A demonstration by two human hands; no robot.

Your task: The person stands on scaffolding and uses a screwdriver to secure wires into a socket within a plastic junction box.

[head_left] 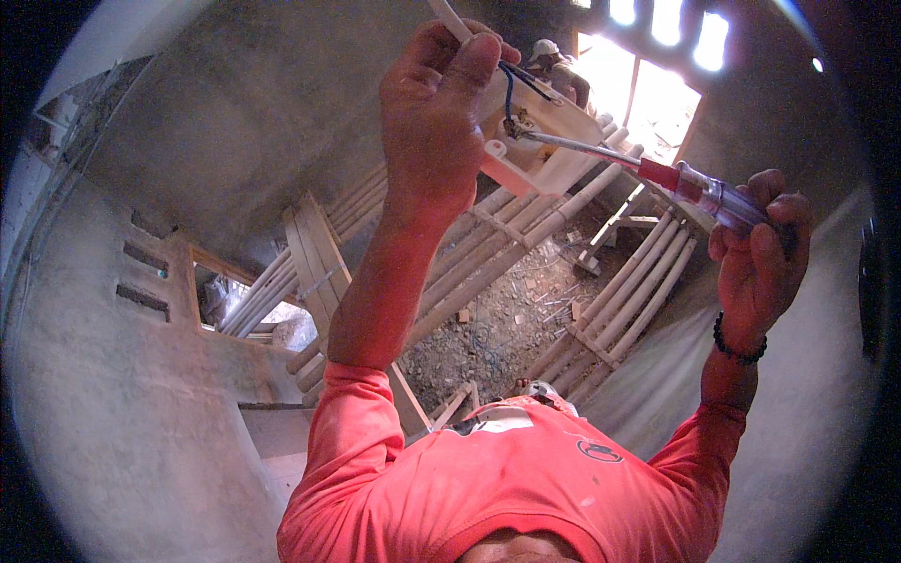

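Raised at the upper middle, my left hand (435, 122) pinches a white cable (450, 19) between thumb and fingers. Thin blue and black wires (510, 94) come out by the fingertips and run down to a small dark terminal. Beside that hand is an open cream-coloured box-like fitting (568, 172); what carries it is hidden. My right hand (765, 244) is closed round the clear purplish handle of a screwdriver (678, 180) with a red collar. Its long shaft points left across the fitting, and the tip meets the terminal where the wires end.
Bamboo pole platforms (488, 244) and wooden planks (314, 249) lie below me. Farther down is a rubble-strewn floor (469, 338). Grey plastered walls (197, 375) stand around. Another person (558, 70) in a white cap is near the bright opening (657, 103).
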